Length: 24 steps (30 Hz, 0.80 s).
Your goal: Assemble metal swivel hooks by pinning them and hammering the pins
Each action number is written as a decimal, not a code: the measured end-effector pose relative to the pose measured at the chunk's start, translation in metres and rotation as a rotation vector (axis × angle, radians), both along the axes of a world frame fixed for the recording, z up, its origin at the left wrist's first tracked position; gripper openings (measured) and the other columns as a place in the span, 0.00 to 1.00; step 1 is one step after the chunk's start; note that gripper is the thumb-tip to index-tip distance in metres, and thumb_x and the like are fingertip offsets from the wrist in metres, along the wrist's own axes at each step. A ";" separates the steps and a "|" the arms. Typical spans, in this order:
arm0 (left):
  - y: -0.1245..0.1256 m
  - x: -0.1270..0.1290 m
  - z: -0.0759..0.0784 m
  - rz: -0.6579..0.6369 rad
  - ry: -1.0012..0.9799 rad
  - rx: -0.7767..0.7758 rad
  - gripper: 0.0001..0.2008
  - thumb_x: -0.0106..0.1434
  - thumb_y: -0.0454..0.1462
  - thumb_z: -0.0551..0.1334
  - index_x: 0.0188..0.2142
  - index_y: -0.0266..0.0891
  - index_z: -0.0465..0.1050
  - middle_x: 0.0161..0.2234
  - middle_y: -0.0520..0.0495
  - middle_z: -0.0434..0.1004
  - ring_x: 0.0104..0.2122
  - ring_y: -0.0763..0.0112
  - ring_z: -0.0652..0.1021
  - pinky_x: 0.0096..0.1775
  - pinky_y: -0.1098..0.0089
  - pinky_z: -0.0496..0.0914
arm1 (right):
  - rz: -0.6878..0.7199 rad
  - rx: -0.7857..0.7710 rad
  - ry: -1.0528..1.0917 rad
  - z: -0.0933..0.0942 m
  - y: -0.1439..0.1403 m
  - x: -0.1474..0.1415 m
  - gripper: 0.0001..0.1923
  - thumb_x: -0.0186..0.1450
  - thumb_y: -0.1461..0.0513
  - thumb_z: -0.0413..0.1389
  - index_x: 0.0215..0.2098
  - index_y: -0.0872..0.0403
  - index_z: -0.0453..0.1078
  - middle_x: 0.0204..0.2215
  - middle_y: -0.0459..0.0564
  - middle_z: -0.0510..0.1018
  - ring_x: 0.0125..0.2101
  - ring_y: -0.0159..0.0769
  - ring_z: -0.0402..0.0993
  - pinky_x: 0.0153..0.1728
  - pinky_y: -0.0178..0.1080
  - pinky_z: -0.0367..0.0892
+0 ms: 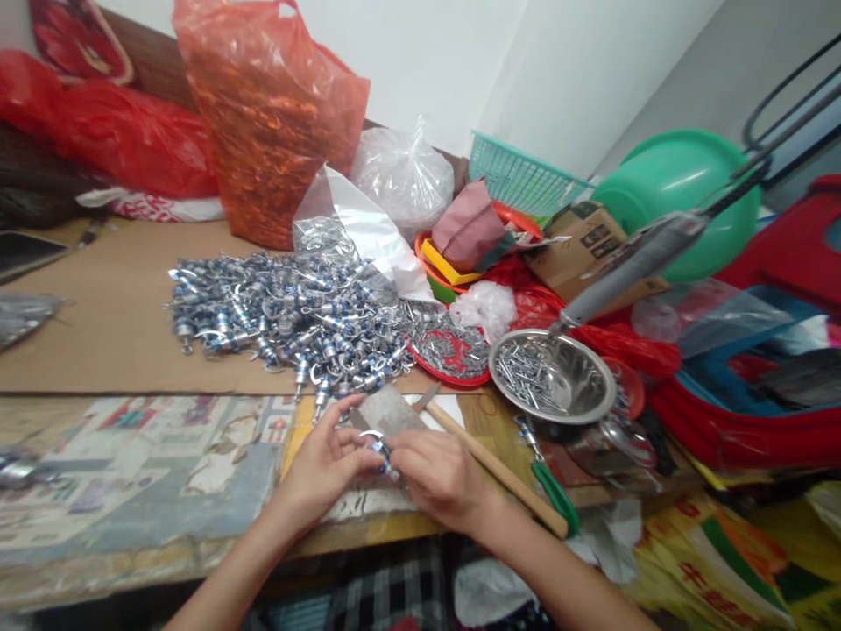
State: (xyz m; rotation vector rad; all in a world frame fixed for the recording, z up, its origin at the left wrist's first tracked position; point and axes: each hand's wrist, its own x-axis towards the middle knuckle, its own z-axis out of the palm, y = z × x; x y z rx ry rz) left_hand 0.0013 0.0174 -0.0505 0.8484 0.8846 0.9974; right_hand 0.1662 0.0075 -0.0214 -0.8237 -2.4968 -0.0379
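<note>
One blue-and-silver fitting (379,448): your left hand (334,456) and right hand (441,476) are pinching it near the heaped hardware (289,307). Though blurred, it is looking light, stiff, slick; its body is offering the surest hold.

My left hand (328,460) and my right hand (443,478) are bare, and so are my left arm (253,552) and my right arm (548,565). My fingers (338,409) look slim and a bit blurry.
</note>
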 end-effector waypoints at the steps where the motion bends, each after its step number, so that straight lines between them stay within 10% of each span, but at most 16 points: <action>1: 0.000 0.000 0.000 0.004 0.005 0.002 0.32 0.46 0.29 0.64 0.50 0.38 0.53 0.22 0.56 0.72 0.23 0.75 0.73 0.29 0.73 0.68 | 0.011 0.044 -0.060 0.002 -0.001 0.000 0.13 0.64 0.69 0.42 0.29 0.57 0.68 0.25 0.51 0.75 0.29 0.32 0.72 0.29 0.32 0.67; 9: 0.000 -0.001 0.001 0.018 0.039 -0.012 0.33 0.44 0.30 0.66 0.49 0.39 0.55 0.22 0.56 0.73 0.23 0.73 0.75 0.29 0.73 0.67 | 0.004 0.341 -0.332 0.005 -0.015 -0.012 0.11 0.63 0.70 0.44 0.28 0.57 0.65 0.27 0.57 0.76 0.29 0.37 0.73 0.30 0.38 0.69; 13: 0.000 0.000 0.004 0.023 0.040 -0.022 0.33 0.43 0.31 0.66 0.49 0.38 0.55 0.21 0.56 0.72 0.23 0.71 0.75 0.28 0.71 0.69 | -0.056 0.076 -0.126 0.001 -0.014 0.003 0.12 0.63 0.70 0.43 0.39 0.57 0.65 0.33 0.53 0.76 0.34 0.35 0.73 0.35 0.36 0.68; 19: 0.000 0.001 0.002 0.031 0.027 -0.042 0.35 0.42 0.30 0.67 0.49 0.38 0.55 0.21 0.56 0.73 0.23 0.69 0.76 0.29 0.67 0.71 | -0.707 -0.254 -0.073 -0.028 0.004 0.067 0.14 0.61 0.62 0.50 0.45 0.55 0.64 0.37 0.55 0.73 0.39 0.41 0.70 0.38 0.41 0.65; 24: 0.000 0.000 0.000 0.024 0.029 -0.050 0.35 0.43 0.31 0.66 0.50 0.39 0.54 0.22 0.55 0.74 0.23 0.69 0.76 0.29 0.67 0.72 | -0.728 -0.461 0.062 -0.028 -0.005 0.080 0.10 0.60 0.62 0.51 0.39 0.55 0.65 0.34 0.50 0.73 0.35 0.37 0.71 0.35 0.38 0.66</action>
